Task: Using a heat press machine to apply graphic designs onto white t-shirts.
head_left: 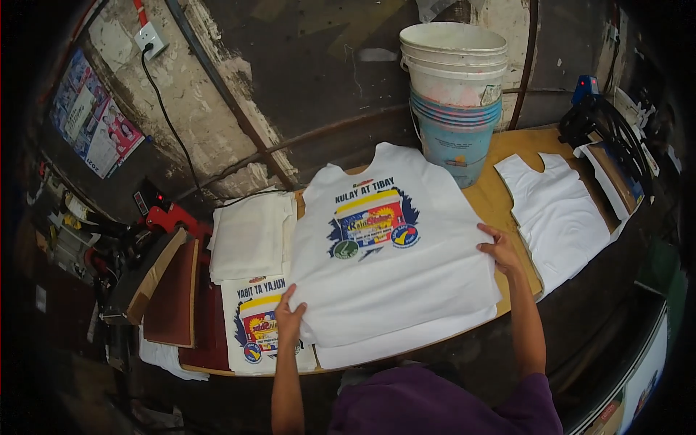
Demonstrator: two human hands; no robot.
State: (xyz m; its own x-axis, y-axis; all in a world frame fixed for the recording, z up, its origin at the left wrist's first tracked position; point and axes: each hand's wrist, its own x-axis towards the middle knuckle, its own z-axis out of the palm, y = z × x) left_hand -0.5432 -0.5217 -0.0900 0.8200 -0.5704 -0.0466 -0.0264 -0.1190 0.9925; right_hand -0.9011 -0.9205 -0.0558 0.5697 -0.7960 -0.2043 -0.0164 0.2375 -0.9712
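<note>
A white printed shirt panel [377, 290] lies spread over the table, neck cut-out at the far side and a colourful bucket picture on its chest. My left hand [290, 319] pinches its near left edge, thumb on top. At the right edge, higher up, my right hand [500, 250] holds the cloth between thumb and fingers. Soft creases run across the lower half between both hands. More white cloth shows beneath the near edge. Beside my left hand lies a sheet with the same picture mirrored [257, 319], partly under a folded white stack [250, 235].
Nested buckets [455, 94], white over blue, stand behind the panel. Left is a heat press [170, 217] with a red part and dark red plate. On the right, another plain white shirt panel [554, 217] lies by a second press [609, 145]. A black cord [163, 109] hangs from a wall socket.
</note>
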